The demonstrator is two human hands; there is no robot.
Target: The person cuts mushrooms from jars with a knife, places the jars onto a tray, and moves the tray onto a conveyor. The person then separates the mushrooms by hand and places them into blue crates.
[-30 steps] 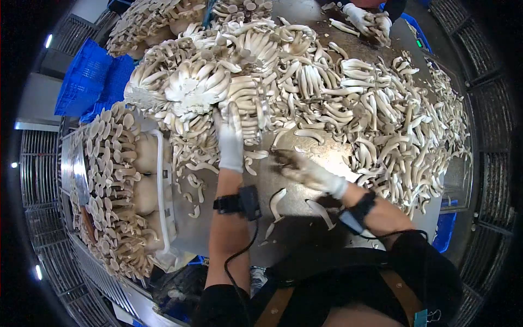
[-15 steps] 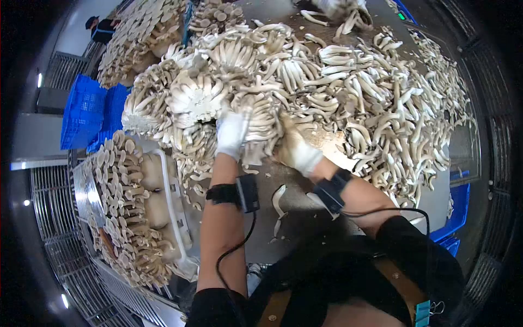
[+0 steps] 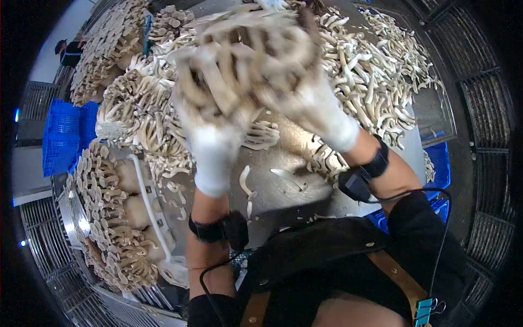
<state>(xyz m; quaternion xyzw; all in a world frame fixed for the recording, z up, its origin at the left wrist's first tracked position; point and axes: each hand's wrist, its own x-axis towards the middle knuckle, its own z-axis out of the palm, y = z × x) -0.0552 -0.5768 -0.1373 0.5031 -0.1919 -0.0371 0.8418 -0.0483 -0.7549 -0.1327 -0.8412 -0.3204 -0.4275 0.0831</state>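
Observation:
Between my two white-gloved hands a big clump of mushrooms is held up above the table, close to the camera and smeared by motion. My left hand grips its near left side, the fingers hidden among the stems. On the clump's right side is my right hand, closed around its edge. Beneath them, a small bunch of mushroom stems lies on the metal table. Loose mushrooms are heaped to the right, and more clusters lie to the left.
Mushroom blocks with long stems stand in a rack at the left. Blue baskets are beyond them, and a blue crate is at the right edge. Another person is far off at upper left.
Both hands have risen from the pile, lifting a mushroom clump toward the camera. The view has shifted, so the table's contents appear further left.

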